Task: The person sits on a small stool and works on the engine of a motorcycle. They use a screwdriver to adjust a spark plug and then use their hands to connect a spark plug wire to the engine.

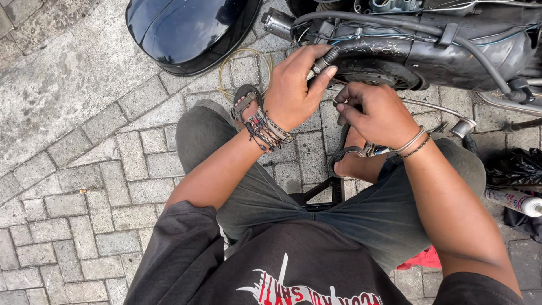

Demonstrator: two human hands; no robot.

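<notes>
Reaching forward from a low seat, we hold both arms out over our knees toward the underside of a motorcycle engine (395, 53). Our left hand (293, 87) is bent at the wrist, bracelets bunched there, with the thumb and fingers pinched closed around a thin metal cable end (323, 61) that leads into the black housing. Our right hand (375, 110) sits just beside it, a little lower, fingers curled tight into a near fist; something small seems to be gripped in them, but we cannot tell what it is. The two hands are close together without touching.

The cable end lies right at the left edge of the engine casing, above our sandalled left foot (247, 101). A glossy black body panel (189, 31) rests dish-like on the paving (73, 169) at the upper left, its hollow side down so far as we can tell, with a loop of yellowish tubing (226, 68) beside it. At the far right lie a black plastic bag (516, 166) and a white tube (516, 201).
</notes>
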